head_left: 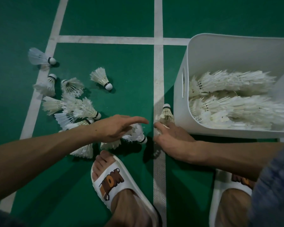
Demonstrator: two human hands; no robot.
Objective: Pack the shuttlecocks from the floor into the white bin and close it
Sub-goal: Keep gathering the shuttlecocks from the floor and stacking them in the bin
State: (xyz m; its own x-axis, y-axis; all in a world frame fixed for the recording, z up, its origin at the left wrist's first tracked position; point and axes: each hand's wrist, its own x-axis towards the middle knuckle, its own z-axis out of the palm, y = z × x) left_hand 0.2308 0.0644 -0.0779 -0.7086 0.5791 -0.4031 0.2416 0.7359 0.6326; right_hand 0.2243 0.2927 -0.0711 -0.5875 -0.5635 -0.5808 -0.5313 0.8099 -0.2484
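Note:
Several white feather shuttlecocks lie scattered on the green court floor at the left. My left hand hovers over a shuttlecock, fingers spread and holding nothing. My right hand grips a shuttlecock by its feathers, cork up, right beside the white bin's left wall. The white bin stands open at the right and holds long nested rows of shuttlecocks. I see no lid.
My two feet in white slides stand at the bottom, the left one close to the pile. White court lines cross the green floor. Single shuttlecocks lie further out at the left.

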